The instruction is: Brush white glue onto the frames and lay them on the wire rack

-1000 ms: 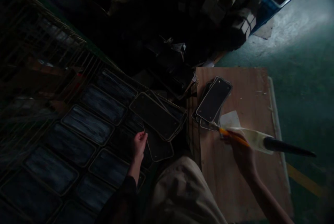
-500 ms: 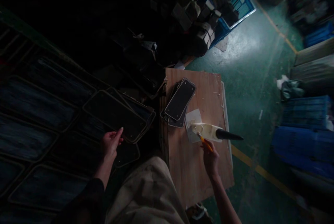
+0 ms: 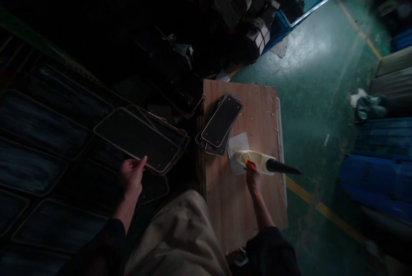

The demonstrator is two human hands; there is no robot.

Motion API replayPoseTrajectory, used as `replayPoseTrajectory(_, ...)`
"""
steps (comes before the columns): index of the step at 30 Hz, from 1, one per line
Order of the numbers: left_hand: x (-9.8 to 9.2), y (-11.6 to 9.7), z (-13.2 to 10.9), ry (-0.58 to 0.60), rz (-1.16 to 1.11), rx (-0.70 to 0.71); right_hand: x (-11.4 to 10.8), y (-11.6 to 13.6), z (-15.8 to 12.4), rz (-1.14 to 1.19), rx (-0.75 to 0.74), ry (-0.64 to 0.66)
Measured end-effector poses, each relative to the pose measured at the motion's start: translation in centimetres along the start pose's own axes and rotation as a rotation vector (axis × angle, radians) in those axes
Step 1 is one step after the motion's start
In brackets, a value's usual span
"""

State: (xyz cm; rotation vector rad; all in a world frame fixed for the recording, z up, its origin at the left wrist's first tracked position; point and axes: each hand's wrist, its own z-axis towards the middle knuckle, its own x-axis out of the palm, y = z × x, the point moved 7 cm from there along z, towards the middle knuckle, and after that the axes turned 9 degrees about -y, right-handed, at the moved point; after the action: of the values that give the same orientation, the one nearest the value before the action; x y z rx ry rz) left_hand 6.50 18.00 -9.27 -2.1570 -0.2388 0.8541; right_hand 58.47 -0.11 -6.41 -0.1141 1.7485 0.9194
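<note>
My left hand (image 3: pixel 132 178) is closed, thumb and fingers pinching the near edge of a dark rectangular panel (image 3: pixel 138 138) with rounded corners, a pale rim and small corner holes. Other panels lie under and beside it. My right hand (image 3: pixel 253 178) is closed around a thin yellow-handled tool, likely a brush (image 3: pixel 249 165); its tip is in the open end of a cream container (image 3: pixel 261 163) with a long black tapered end. That container rests on a white sheet (image 3: pixel 237 142) on a wooden board (image 3: pixel 247 207). A small stack of similar dark panels (image 3: pixel 222 120) sits beyond it.
Rows of larger dark panels (image 3: pixel 41 117) spread out at my left. A blue crate (image 3: pixel 289 22) with dark pieces stands at the back, beside bundled blocks (image 3: pixel 259 35). More blue crates (image 3: pixel 380 186) line the right side of the green floor (image 3: pixel 309 125).
My right hand has moved slightly up and left, bringing the yellow tool's tip further into the cream container. My left hand and its panel have shifted slightly left in view.
</note>
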Motion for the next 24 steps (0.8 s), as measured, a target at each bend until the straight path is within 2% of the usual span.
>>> replayPoseTrajectory(3, 0.6, -0.6, -0.7, 0.120, -0.223, -0.099, -0.5, 0.2, 0.1, -0.013, -0.018, -0.009)
replayPoseTrajectory(6, 1.2, -2.2, -1.8, 0.272, -0.351, -0.148, -0.6, 0.5, 0.1, -0.059, -0.064, 0.002)
replayPoseTrajectory(10, 0.4, -3.2, -2.3, 0.326, -0.380, -0.197, -0.5, 0.5, -0.3, -0.126, -0.099, 0.031)
replayPoseTrajectory(14, -1.1, -2.1, -1.5, 0.286, -0.383, -0.259, -1.3, 1.2, -1.1, -0.190, -0.134, 0.013)
replayPoseTrajectory(16, -1.4, -1.1, -1.3, 0.302, -0.363, -0.309, -1.6, 2.0, -1.7, -0.201, -0.172, 0.021)
replayPoseTrajectory(21, -0.5, 0.0, -2.3, 0.499, -0.257, -0.302, -2.4, 3.3, -3.8, -0.237, -0.272, 0.037)
replayPoseTrajectory(24, -0.3, 0.8, -2.5, 0.538, -0.168, -0.270, -3.2, 3.2, -5.0, -0.223, -0.224, 0.047)
